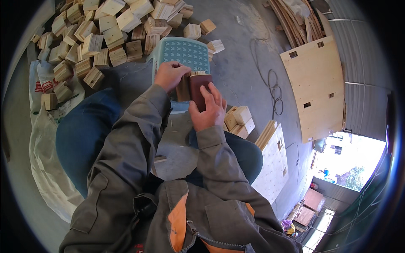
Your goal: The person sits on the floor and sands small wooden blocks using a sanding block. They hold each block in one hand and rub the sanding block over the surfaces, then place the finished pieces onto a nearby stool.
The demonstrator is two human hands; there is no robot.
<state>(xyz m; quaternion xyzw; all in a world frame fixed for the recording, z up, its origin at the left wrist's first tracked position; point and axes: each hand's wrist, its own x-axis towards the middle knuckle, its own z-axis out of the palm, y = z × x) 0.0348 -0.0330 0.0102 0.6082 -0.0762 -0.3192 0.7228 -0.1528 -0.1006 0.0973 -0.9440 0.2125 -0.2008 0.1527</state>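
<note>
A block with a dark red face and pale layered wood along its top edge is held upright before me, over the near side of a light blue plastic stool. My left hand is closed at the block's upper left, thumb and forefinger pinched at its edge. Across the red face lies my right hand, its thumb at the left edge and its fingers bent over the right side. A brown wooden side shows below my left fingers; whether it belongs to the same block I cannot tell.
Loose wooden blocks are heaped at the far left, some on a white woven sack. A small block stack and a pale board stand to my right. Beyond lie a black cable and a large plywood sheet.
</note>
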